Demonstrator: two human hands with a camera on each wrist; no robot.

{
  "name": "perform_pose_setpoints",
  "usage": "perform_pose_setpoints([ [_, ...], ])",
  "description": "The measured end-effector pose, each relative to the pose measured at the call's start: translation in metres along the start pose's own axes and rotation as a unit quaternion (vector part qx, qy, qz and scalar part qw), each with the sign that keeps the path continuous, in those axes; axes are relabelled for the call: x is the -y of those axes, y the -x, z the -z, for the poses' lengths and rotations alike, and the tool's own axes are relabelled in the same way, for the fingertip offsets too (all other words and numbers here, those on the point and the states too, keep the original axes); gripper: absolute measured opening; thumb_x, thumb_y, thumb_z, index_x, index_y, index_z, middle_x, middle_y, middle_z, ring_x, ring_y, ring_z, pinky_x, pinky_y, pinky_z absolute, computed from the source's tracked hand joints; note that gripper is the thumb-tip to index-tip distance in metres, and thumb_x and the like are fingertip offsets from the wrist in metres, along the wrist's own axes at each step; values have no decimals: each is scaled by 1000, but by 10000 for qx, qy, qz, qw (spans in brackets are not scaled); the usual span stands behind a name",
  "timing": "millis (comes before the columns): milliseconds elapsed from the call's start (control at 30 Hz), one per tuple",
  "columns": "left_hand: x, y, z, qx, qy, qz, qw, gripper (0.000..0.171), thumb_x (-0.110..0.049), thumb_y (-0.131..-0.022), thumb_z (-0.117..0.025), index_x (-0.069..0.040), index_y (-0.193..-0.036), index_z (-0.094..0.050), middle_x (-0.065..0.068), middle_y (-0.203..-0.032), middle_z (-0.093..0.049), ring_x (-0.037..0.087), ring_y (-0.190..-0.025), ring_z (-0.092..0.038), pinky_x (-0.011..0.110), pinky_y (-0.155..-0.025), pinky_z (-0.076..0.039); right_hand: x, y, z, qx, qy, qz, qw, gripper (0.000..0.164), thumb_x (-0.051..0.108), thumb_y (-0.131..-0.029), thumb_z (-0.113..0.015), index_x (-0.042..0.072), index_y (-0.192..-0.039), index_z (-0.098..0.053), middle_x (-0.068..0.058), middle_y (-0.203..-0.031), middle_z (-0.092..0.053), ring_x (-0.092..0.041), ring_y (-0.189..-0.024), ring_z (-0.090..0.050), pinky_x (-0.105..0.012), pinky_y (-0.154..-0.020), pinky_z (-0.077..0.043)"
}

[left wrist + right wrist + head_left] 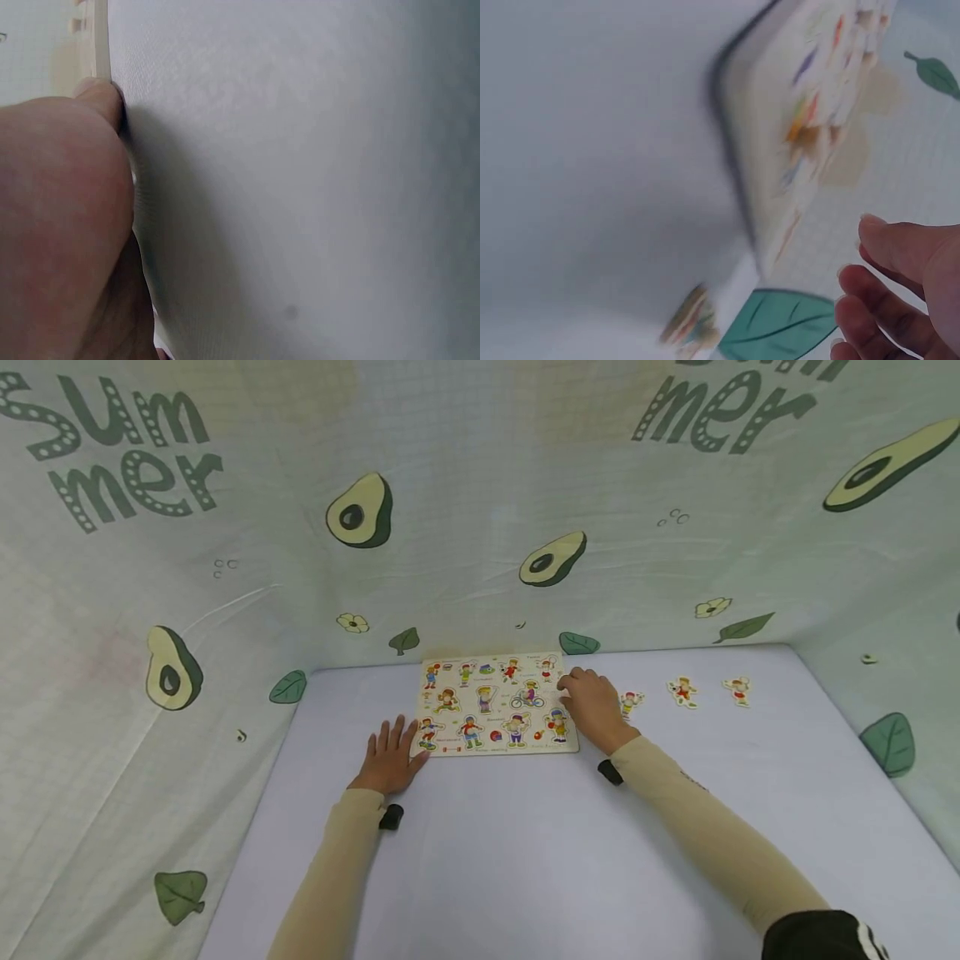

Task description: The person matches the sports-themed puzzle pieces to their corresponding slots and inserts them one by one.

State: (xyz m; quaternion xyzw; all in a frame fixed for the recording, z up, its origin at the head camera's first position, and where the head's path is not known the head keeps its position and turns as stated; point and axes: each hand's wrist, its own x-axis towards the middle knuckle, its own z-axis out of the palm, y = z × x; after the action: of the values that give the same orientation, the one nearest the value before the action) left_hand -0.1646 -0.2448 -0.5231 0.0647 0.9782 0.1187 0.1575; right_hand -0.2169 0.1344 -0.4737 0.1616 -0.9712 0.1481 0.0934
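A wooden picture puzzle board (525,751) with colourful sports figures lies near the back of the table. My left hand (387,756) rests spread at its lower left corner, and in the left wrist view the thumb (101,97) touches the board's edge. My right hand (596,708) hovers by the board's right edge, fingers loosely bent. In the right wrist view nothing shows between the thumb and fingers (874,289). Three loose figure pieces lie right of the board: one (631,700) close beside the right hand, another (682,692) further right, the last (738,690) furthest.
A white table (510,860) extends in front of the board and to both sides. Behind it hangs a pale curtain (450,568) printed with avocados and leaves, which also runs along the left and right sides.
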Motion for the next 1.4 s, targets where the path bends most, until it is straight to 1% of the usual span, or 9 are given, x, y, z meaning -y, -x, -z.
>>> perform_pose_setpoints([
  [133, 4, -5, -2, 0, -29, 13, 10000, 74, -43, -113, -44, -7, -170, -15, 24, -176, 0, 50, -161, 3, 67, -128, 0, -21, 11, 2, -174, -60, -148, 9997, 23, 5, -92, -81, 0, -114, -76, -18, -108, -72, -38, -100, -69, -51, -83, -57],
  [233, 4, -6, -1, -23, -18, 16, 10000, 75, -44, -112, -45, -7, -170, -16, 24, -176, -1, 50, -161, 2, 67, -128, 0, -34, 17, 1, -281, -42, -258, 9993, 23, 4, -91, -82, -1, -113, -76, -19, -108, -73, -39, -99, -69, -51, -82, -57],
  [433, 2, -1, -1, 37, -74, 72, 9999, 74, -44, -113, -45, -6, -170, -15, 24, -176, -1, 50, -161, 2, 67, -128, -1, -51, 28, -2, -144, -30, -485, 9987, 28, 4, -89, -84, -3, -115, -75, -20, -109, -73, -40, -99, -69, -53, -82, -56],
  [600, -1, 3, -1, -9, -98, 99, 9999, 73, -43, -113, -44, -6, -170, -15, 24, -176, 0, 49, -161, 3, 66, -129, 0, -57, 32, -2, -19, -26, -586, 9983, 35, 5, -88, -85, -5, -120, -74, -22, -112, -73, -41, -101, -68, -54, -84, -56],
  [767, -3, 3, 1, 36, -109, 120, 9999, 75, -45, -113, -43, -7, -170, -14, 23, -177, 1, 48, -161, 4, 65, -129, 1, -62, 30, -2, 35, 22, -550, 9985, 36, 6, -88, -85, -5, -121, -74, -24, -112, -73, -42, -98, -69, -54, -81, -57],
  [900, -1, 0, -1, 107, -111, 141, 9998, 76, -46, -113, -43, -8, -171, -12, 22, -177, 2, 48, -161, 5, 64, -129, 2, -65, 28, -2, 115, 19, -547, 9984, 34, 6, -89, -85, -5, -120, -74, -24, -111, -74, -42, -98, -70, -54, -80, -57],
  [1167, 4, -3, -5, 68, -151, 99, 9998, 75, -47, -113, -42, -9, -171, -13, 22, -177, 1, 49, -161, 3, 66, -129, -1, -65, 22, -2, 393, -50, -582, 9975, 28, 2, -90, -83, -4, -116, -77, -21, -107, -75, -39, -96, -70, -53, -82, -58],
  [1400, 4, -1, -4, 9, -90, 28, 10000, 74, -45, -113, -42, -8, -170, -15, 23, -176, 0, 49, -161, 2, 66, -128, -1, -67, 16, -4, 404, -93, -494, 9979, 20, 0, -92, -80, -5, -112, -78, -21, -102, -76, -39, -94, -71, -53, -82, -59],
])
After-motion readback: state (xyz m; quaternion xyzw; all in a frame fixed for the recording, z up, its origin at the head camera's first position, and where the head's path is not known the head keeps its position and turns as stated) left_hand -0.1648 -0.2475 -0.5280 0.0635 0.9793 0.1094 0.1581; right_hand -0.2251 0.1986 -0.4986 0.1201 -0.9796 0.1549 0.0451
